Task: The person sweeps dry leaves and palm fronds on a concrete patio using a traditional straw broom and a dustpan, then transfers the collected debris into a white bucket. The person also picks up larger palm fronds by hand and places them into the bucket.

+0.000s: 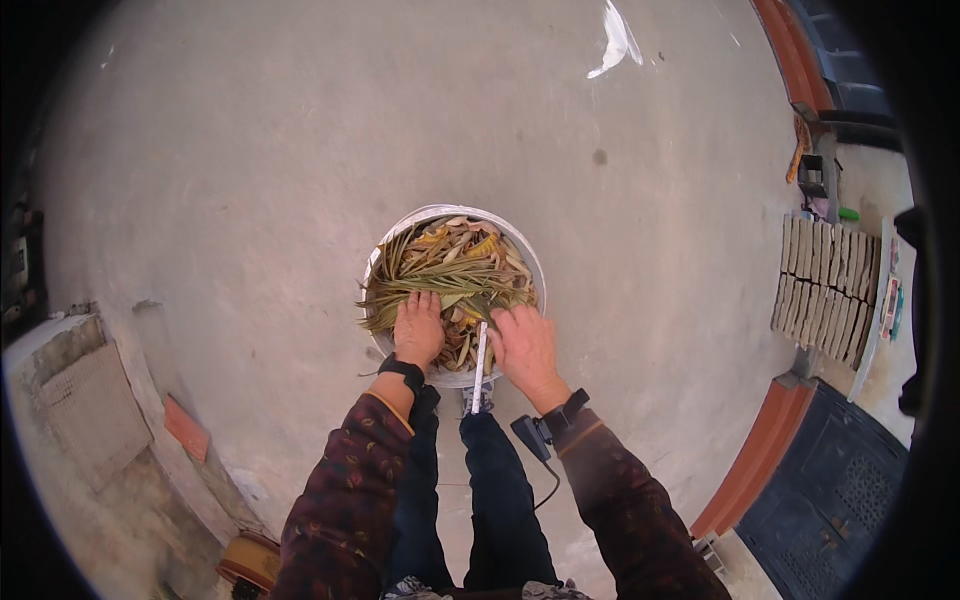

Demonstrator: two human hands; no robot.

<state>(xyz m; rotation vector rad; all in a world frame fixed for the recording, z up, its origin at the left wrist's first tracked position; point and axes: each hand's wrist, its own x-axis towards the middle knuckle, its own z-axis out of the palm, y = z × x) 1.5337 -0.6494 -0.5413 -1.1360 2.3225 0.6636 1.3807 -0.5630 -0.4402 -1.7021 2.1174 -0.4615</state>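
Observation:
A round bucket with a white rim stands on the floor just in front of my feet. Dry brown and yellow leaves fill it, and a bunch of long, narrow green leaves lies across them, some tips jutting over the left rim. My left hand presses on the bunch with its fingers stretched out. At the bunch's right end, my right hand has its fingers curled round the leaves; its fingertips are partly hidden. A narrow white strip runs beside my right thumb across the near rim.
Grey concrete floor surrounds the bucket. Stacked grey slabs stand against the right wall, above a dark blue door. On the left are a low concrete ledge, an orange-red tile and a brown pot.

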